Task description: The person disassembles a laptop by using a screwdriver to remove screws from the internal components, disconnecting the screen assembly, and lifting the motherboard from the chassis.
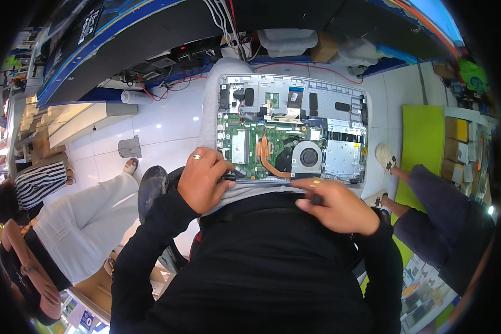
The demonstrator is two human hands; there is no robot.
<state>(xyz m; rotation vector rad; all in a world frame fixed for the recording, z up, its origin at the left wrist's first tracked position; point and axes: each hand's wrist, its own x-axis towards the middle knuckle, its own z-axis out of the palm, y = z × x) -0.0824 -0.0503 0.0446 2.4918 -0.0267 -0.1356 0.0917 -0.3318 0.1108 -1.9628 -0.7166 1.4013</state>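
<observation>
An opened laptop [338, 156] lies on a grey padded surface [219, 78] in front of me, its green circuit board, copper heat pipe and round fan [307, 157] exposed. My left hand [205, 181], with a ring, grips the laptop's near left corner, fingers curled around a small dark part or the edge there. My right hand [339, 206] is at the near edge, below the fan, closed on a small dark object [316, 199], possibly a tool handle; its index finger points toward the laptop's edge.
A black counter [150, 33] with cables, a plastic bin [286, 42] and a cardboard box [323, 47] runs along the far side. People in white trousers [89, 228] and striped clothing [42, 183] are at left, another person [440, 234] at right, beside a green panel [420, 133].
</observation>
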